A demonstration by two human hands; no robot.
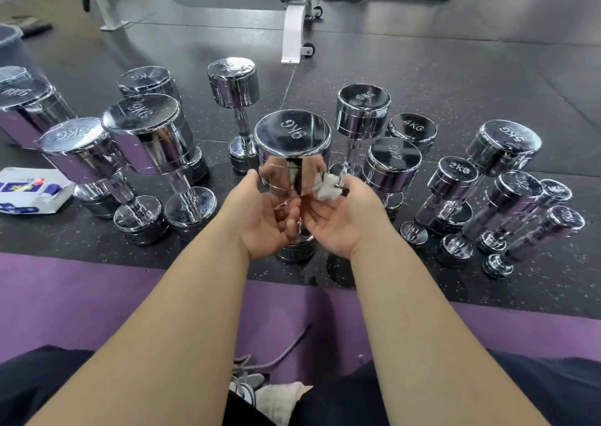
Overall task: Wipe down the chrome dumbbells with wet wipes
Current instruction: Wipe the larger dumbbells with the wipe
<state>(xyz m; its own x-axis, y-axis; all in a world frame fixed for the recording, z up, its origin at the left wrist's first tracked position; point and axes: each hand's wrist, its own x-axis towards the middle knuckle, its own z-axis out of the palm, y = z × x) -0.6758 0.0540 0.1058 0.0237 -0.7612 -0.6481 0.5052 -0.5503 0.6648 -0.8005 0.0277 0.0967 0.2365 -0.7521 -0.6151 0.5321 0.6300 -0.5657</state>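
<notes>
your left hand point(260, 217) cups the upright 9kg dumbbell point(292, 152) standing on the floor point(422, 78) before you, your right hand point(338, 217) pinches a wet wipe point(327, 189) against its top head; which of the surrounding dumbbells point(146, 133) are done, i cannot tell

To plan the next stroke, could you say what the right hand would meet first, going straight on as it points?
Most likely the upright 6KG dumbbell: the right hand holds the wipe right beside its top head, though exact contact is unclear.
</notes>
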